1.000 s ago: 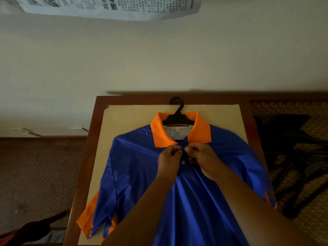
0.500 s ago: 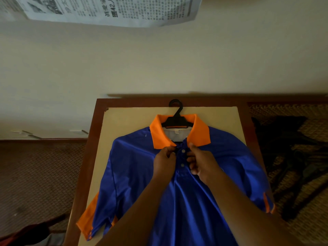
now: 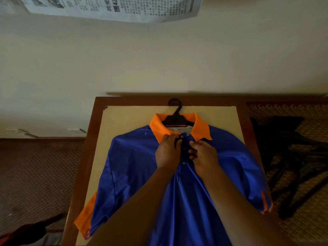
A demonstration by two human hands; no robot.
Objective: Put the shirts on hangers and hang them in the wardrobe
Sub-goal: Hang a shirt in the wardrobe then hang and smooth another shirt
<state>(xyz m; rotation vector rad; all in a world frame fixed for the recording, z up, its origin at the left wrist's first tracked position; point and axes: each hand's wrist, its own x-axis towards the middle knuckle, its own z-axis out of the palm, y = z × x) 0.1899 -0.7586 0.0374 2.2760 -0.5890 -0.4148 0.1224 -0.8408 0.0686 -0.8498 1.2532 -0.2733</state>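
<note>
A blue polo shirt (image 3: 134,166) with an orange collar and orange sleeve cuffs lies face up on a table. A black hanger (image 3: 175,118) sits inside its neck, hook pointing toward the wall. My left hand (image 3: 167,151) pinches the left edge of the button placket just under the collar. My right hand (image 3: 204,155) pinches the right edge of the placket at about the same height. Small buttons show between and below my fingers. My forearms cover the lower middle of the shirt.
The table (image 3: 92,139) has a dark wooden rim and a pale top, and stands against a cream wall. A dark heap of clothes and hangers (image 3: 287,157) lies on the woven mat to the right. A newspaper sheet (image 3: 113,8) hangs at the top.
Both hands stayed on the placket near the collar, shifting slightly as they work the buttons. The camera tilted a little, so the shirt sits lower in view.
</note>
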